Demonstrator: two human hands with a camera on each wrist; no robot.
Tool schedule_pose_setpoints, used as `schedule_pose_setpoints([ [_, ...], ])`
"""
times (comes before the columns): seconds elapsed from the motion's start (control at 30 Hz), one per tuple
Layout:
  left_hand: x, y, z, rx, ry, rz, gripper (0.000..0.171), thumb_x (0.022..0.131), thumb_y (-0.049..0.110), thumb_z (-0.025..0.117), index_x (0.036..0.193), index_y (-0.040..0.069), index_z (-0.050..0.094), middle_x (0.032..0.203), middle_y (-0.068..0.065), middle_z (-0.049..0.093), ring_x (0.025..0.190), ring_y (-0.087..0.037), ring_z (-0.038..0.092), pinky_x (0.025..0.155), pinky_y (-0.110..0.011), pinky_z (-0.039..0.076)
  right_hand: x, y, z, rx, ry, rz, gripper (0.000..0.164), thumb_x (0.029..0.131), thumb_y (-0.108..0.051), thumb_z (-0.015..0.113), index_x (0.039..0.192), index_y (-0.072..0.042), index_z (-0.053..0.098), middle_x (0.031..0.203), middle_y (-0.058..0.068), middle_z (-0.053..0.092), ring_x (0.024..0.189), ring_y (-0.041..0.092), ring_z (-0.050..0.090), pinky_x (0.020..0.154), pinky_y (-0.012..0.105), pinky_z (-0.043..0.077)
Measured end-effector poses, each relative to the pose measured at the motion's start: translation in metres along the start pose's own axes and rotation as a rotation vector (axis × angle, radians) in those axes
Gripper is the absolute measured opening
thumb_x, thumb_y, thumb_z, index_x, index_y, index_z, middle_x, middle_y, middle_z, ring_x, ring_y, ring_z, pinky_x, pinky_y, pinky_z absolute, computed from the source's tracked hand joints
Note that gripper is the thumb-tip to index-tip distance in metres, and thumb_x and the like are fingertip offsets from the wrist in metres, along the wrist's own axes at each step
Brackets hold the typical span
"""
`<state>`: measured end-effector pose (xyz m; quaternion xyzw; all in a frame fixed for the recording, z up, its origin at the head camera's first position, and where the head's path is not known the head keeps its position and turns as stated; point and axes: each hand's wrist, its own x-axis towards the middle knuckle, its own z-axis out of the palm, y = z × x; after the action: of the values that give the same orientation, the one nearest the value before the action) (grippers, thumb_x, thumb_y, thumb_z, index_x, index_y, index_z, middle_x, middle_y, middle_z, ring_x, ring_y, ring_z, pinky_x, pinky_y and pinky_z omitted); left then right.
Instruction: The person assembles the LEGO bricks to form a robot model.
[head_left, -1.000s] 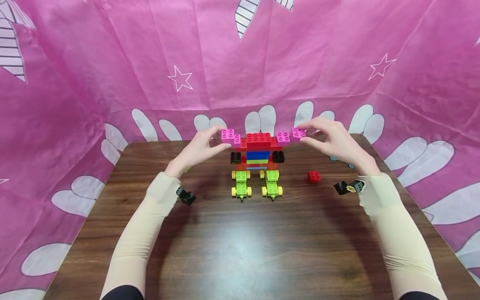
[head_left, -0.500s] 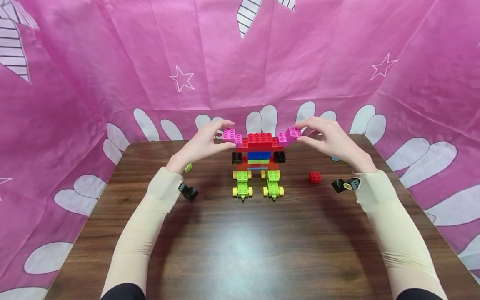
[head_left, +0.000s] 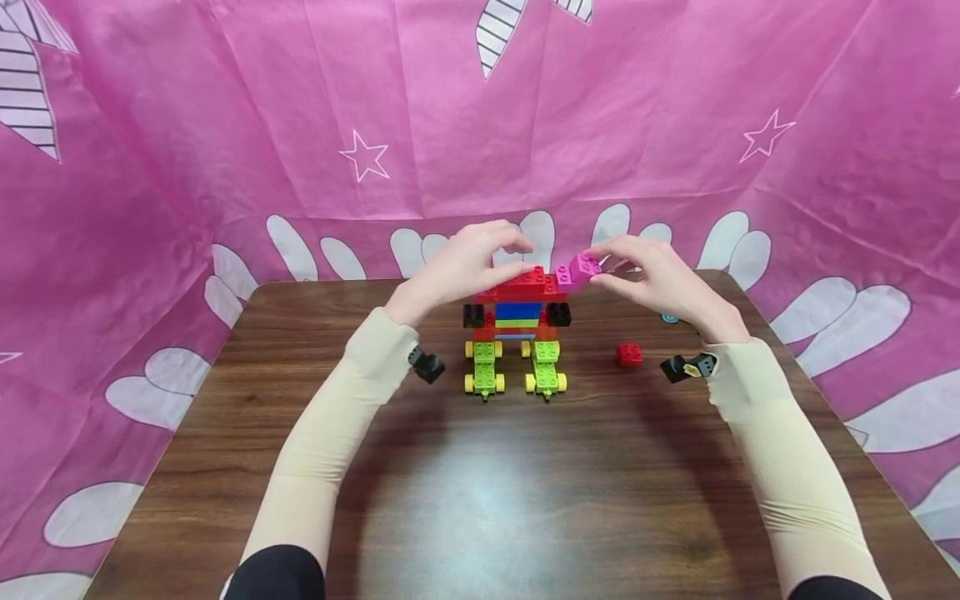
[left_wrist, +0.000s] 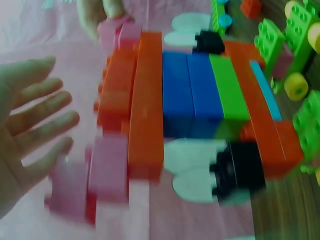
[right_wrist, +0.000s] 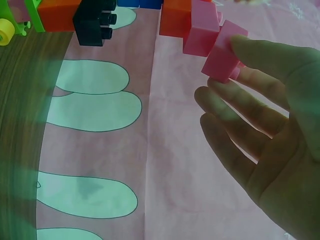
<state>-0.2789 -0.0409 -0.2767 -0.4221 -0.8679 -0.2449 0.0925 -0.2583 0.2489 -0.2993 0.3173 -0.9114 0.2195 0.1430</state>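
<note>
A figure of toy building blocks [head_left: 517, 312] stands upright on two green wheeled bases [head_left: 484, 368], with a red brick [head_left: 525, 287] across its top and a black brick [head_left: 558, 314] on either side. My right hand [head_left: 652, 267] pinches a pink brick [head_left: 584, 268] between thumb and index finger; it sits tilted against another pink brick [right_wrist: 202, 30] on the figure's right shoulder. My left hand [head_left: 468, 262] reaches over the top with relaxed, spread fingers and holds nothing. Behind it in the head view, the left pink bricks are hidden; the left wrist view shows those pink bricks [left_wrist: 109, 167] stepped outward.
A loose red brick [head_left: 628, 354] lies on the wooden table [head_left: 480, 500] right of the figure. Farther back, a small light-blue piece [head_left: 670, 317] is partly covered by the right forearm. A pink patterned cloth [head_left: 435, 108] hangs right behind the table.
My left hand has let go of the left pink brick and moved right, over the figure's top. The right hand has brought its pink brick leftward onto the shoulder brick.
</note>
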Motion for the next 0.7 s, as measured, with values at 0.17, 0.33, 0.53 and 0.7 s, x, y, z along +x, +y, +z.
schedule_pose_setpoints([
  [0.17,0.019,0.018,0.013,0.158,-0.126,-0.04,0.036,0.089,0.04,0.061,0.117,0.017,0.062,0.116,0.002,0.064,0.107,-0.013,0.057,0.088,-0.031,0.051,0.001,-0.002,0.0,0.006,-0.024,0.013,0.038,0.083,-0.025,0.071,0.119,-0.016,0.062,0.11,0.0,0.067,0.089,0.011,0.066,0.073,0.035,0.057],
  [0.33,0.034,0.023,0.027,0.169,-0.205,-0.081,0.042,0.088,0.042,0.062,0.121,0.015,0.06,0.118,0.001,0.065,0.106,-0.011,0.06,0.09,-0.026,0.051,0.002,-0.003,0.001,0.003,-0.018,-0.001,0.036,0.084,-0.027,0.07,0.118,-0.016,0.063,0.108,-0.002,0.067,0.09,0.009,0.065,0.078,0.032,0.056],
  [0.53,0.038,0.022,0.039,0.126,-0.185,-0.111,0.037,0.087,0.039,0.063,0.115,0.015,0.065,0.109,0.001,0.069,0.097,-0.011,0.063,0.083,-0.024,0.052,0.003,-0.004,0.002,0.021,-0.013,-0.024,0.033,0.083,-0.019,0.071,0.115,-0.014,0.063,0.107,-0.001,0.067,0.093,0.013,0.067,0.084,0.03,0.054],
  [0.7,0.038,0.022,0.043,0.098,-0.166,-0.136,0.035,0.087,0.039,0.063,0.114,0.017,0.066,0.106,0.003,0.069,0.096,-0.009,0.063,0.084,-0.024,0.052,0.003,-0.005,-0.001,0.019,-0.023,-0.017,0.033,0.083,-0.017,0.071,0.115,-0.013,0.063,0.107,0.0,0.067,0.095,0.014,0.067,0.084,0.032,0.054],
])
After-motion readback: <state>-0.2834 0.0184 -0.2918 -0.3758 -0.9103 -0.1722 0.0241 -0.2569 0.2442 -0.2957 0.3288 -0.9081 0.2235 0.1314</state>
